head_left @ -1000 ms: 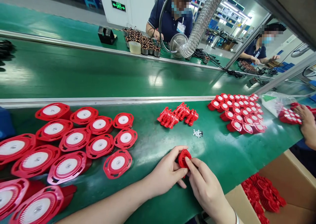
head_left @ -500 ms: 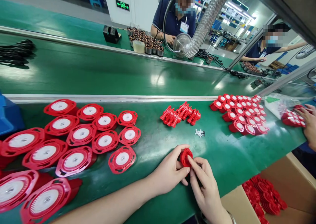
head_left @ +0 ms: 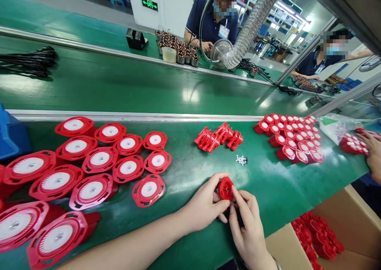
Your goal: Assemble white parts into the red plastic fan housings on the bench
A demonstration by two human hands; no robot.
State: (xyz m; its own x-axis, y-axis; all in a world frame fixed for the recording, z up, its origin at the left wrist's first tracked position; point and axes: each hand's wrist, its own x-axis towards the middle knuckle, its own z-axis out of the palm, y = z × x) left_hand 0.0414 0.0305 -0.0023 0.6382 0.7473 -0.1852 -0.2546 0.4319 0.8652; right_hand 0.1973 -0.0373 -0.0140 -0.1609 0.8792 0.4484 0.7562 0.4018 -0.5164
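A small round red plastic part (head_left: 225,189), hollow with a little metal piece at its centre, faces up above the green bench. Around its left and lower side my left hand (head_left: 205,204) is closed, thumb along the front rim. My right hand (head_left: 248,222) grips the right rim with bent fingertips; its palm stays off the part. Beyond both hands lies a small heap of white pieces (head_left: 240,159), with some dark ones at its edge. Further back sits a cluster of spool-like red parts (head_left: 218,137).
Red housings with white discs (head_left: 99,159) fill the left side; smaller ones stand in rows (head_left: 293,135) at right. A carton (head_left: 351,222) of red parts is below right. Another person's hand (head_left: 373,147) works at the right edge. A metal rail (head_left: 149,116) crosses behind.
My right fingertips have moved from over the red part's middle to its right rim, so its inside now shows. The view has shifted slightly.
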